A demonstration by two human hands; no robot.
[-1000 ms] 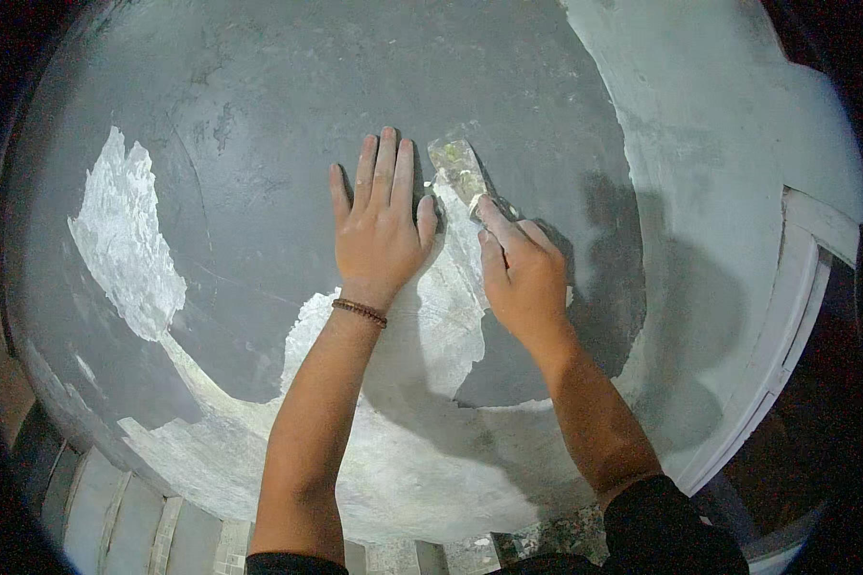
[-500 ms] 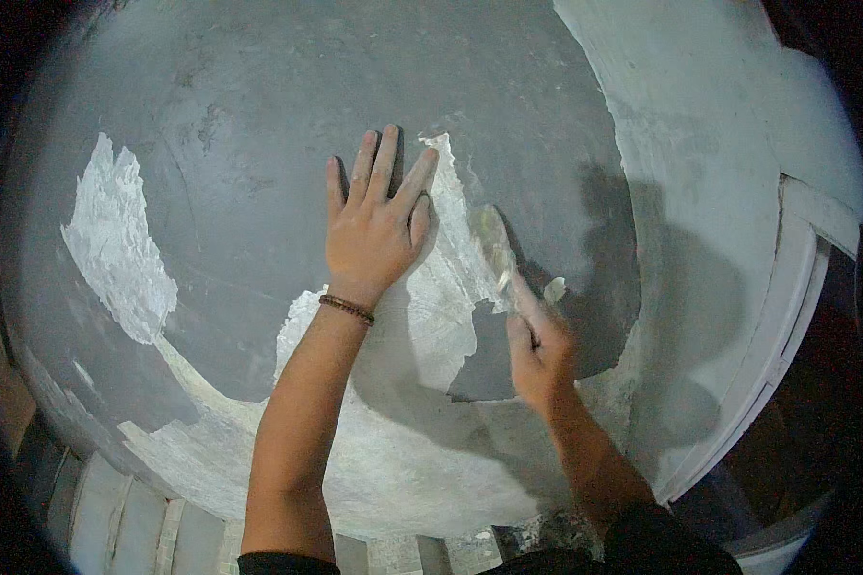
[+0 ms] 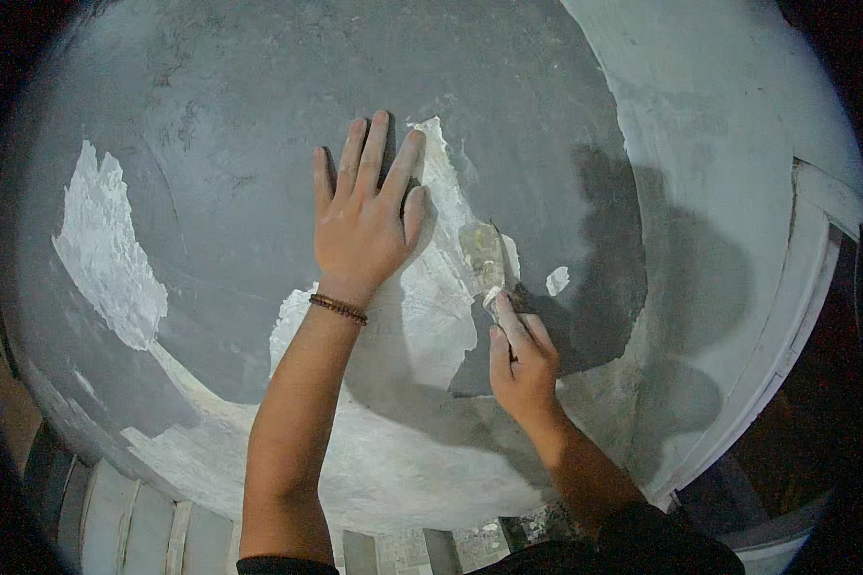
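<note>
My left hand lies flat on the grey wall, its fingers spread and dusty, beside a long white patch where the grey coating is gone. A beaded bracelet circles that wrist. My right hand grips a scraper by its handle, much of which is hidden in the fingers. The smeared blade points up and rests against the right edge of the white patch. A small white chip or bare spot shows to the right of the blade; I cannot tell which.
Another jagged white patch is on the wall at the left. A pale, uncoated band runs along the wall's bottom. Light plaster and a white frame with a dark opening are at the right. Debris lies below.
The scraper and my right hand have shifted slightly down and left. White now shows to the right of the blade. My left hand stays flat, a little further up and left in view.
</note>
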